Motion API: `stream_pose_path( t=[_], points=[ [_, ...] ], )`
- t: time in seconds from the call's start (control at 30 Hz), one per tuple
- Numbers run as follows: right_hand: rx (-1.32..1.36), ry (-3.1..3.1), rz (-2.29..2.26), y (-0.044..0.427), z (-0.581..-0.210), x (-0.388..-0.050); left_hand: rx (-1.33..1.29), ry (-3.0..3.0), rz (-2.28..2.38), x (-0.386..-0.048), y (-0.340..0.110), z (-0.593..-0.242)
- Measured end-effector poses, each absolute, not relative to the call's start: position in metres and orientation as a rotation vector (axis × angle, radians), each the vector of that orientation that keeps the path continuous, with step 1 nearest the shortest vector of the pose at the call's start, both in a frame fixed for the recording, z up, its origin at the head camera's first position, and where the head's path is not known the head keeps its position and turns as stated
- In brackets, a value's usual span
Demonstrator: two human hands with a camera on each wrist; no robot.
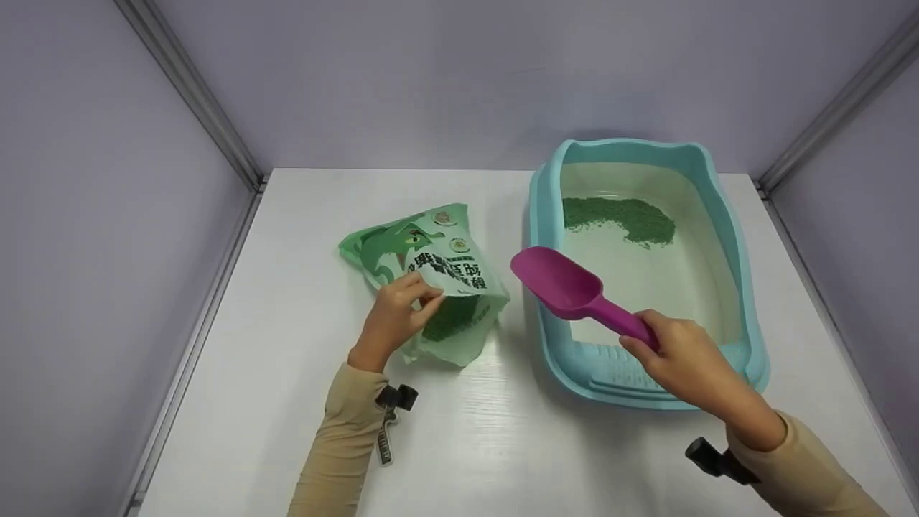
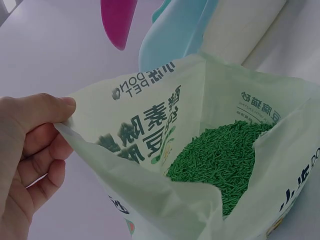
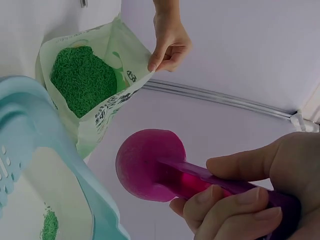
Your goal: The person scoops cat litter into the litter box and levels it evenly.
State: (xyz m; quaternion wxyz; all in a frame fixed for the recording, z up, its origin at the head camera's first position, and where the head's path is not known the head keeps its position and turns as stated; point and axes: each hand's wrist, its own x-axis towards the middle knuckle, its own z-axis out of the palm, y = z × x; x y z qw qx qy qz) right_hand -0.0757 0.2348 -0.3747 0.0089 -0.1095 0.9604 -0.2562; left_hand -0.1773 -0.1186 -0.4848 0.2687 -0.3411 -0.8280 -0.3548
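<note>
The left hand (image 1: 395,310) pinches a bag (image 1: 449,251) beside the blue tub (image 1: 548,215), above whose rim the right hand (image 1: 686,359) grips a scoop (image 1: 574,291).

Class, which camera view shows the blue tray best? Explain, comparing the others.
The head view: nearly the whole blue tray appears, with green pellets inside, though the right hand and scoop cover part. The left wrist view catches only a section beyond the bag; the right wrist view shows a portion, cut off by the picture's edge.

The left wrist view crops the scoop (image 2: 119,22).
</note>
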Motion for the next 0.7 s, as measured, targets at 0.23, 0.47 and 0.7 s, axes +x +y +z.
stream_pose_path(
  t=[0.23,0.47,0.7],
  points=[
    [-0.376,2.954,-0.829,0.226,-0.377,-0.071,-0.914,-2.220,-0.970,-0.176,-0.119,-0.485],
    [-0.411,2.912,-0.837,0.219,-0.380,-0.068,-0.911,-2.214,-0.988,-0.177,-0.118,-0.486],
    [-0.427,2.863,-0.836,0.213,-0.384,-0.067,-0.893,-2.226,-1.003,-0.176,-0.117,-0.485]
  ],
)
